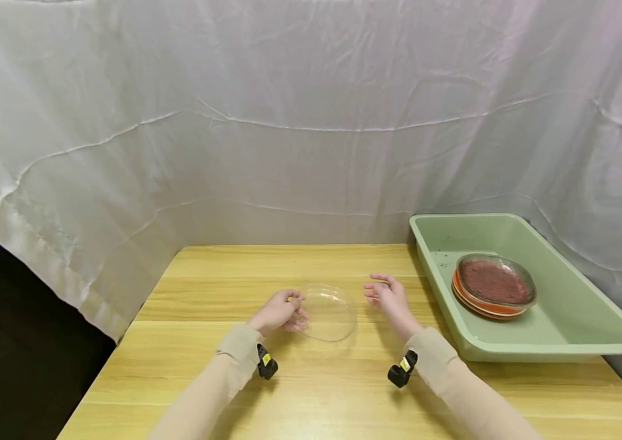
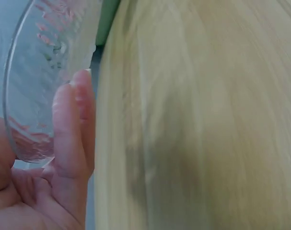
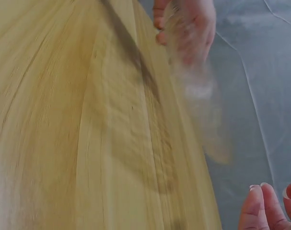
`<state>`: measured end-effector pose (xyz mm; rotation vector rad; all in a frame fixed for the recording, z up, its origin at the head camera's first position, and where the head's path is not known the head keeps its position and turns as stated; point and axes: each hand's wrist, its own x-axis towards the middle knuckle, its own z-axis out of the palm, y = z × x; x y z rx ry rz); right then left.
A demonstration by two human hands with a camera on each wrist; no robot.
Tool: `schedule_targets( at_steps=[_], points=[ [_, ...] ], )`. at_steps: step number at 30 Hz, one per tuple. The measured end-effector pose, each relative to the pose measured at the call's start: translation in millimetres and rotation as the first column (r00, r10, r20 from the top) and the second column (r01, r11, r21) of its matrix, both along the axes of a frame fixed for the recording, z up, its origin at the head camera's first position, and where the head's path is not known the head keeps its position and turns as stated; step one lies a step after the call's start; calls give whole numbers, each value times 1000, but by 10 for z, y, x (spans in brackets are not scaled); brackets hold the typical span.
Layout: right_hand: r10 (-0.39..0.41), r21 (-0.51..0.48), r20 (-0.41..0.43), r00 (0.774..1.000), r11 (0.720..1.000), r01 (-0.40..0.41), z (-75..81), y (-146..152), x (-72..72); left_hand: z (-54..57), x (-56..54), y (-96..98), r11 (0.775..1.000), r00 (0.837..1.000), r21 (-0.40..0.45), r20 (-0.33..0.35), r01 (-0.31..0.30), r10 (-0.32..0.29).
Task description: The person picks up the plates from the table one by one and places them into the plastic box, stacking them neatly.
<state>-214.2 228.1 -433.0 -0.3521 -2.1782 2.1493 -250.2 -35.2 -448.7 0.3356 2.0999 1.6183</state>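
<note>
A clear, see-through plate with a rounded outline is raised over the table. My left hand grips it by its left edge; in the left wrist view the thumb is on one side of the plate and the fingers on the other. My right hand is apart from the plate, to its right, with fingers loosely bent and nothing in them. In the right wrist view the plate is blurred, and its shadow falls on the wood.
A pale green tub stands on the right of the wooden table. Inside it is a stack of plates, a glass one over orange ones. A grey-white curtain hangs behind and at the sides.
</note>
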Motion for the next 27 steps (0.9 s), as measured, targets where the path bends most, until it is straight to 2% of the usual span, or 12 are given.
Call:
schedule_targets(
  at_steps=[6, 13, 16, 23, 27],
  points=[
    [-2, 11, -15, 1000, 1000, 3, -18, 23, 31, 47, -3, 50, 998, 1000, 66, -5, -9, 9],
    [25, -15, -24, 999, 1000, -26, -12, 38, 86, 147, 18, 141, 985, 996, 142, 19, -93, 91],
    [39, -25, -22, 999, 999, -39, 6, 28, 95, 198, 38, 174, 977, 993, 176, 7, -121, 122],
    [51, -128, -23, 998, 990, -53, 63, -24, 105, 264, 59, 259, 956, 982, 231, -25, -179, 190],
    [81, -230, -27, 996, 969, -85, 91, -62, 116, 275, 75, 327, 942, 970, 259, -60, -214, 237]
  ],
)
